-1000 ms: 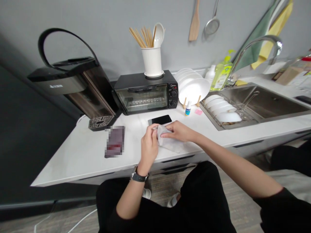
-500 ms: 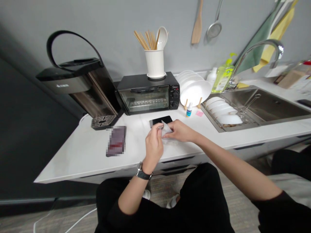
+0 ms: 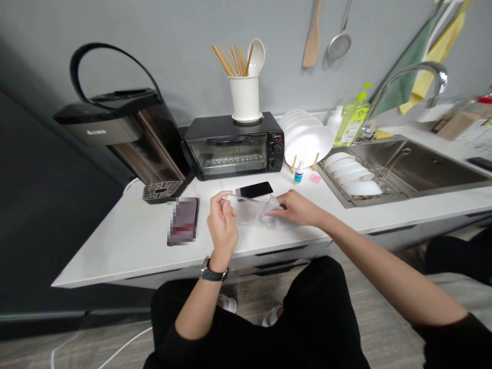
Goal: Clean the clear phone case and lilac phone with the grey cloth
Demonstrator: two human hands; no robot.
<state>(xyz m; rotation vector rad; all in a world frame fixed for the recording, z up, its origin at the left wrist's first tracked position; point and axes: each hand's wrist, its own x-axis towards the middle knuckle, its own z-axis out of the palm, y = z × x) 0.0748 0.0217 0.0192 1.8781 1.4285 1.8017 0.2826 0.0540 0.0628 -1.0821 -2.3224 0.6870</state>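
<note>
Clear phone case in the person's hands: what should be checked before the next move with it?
1. Grip at both ends: the left hand pinches one end of the clear phone case and the right hand holds the other: ok.
2. Case apart from the phone: it is held just in front of the phone, and whether they touch: cannot tell.
3. Phone lying flat, dark screen up, on the countertop: ok.
4. Case free of dust or smears: cannot tell.
5. Small bottle upright and apart from the phone: ok.
</note>
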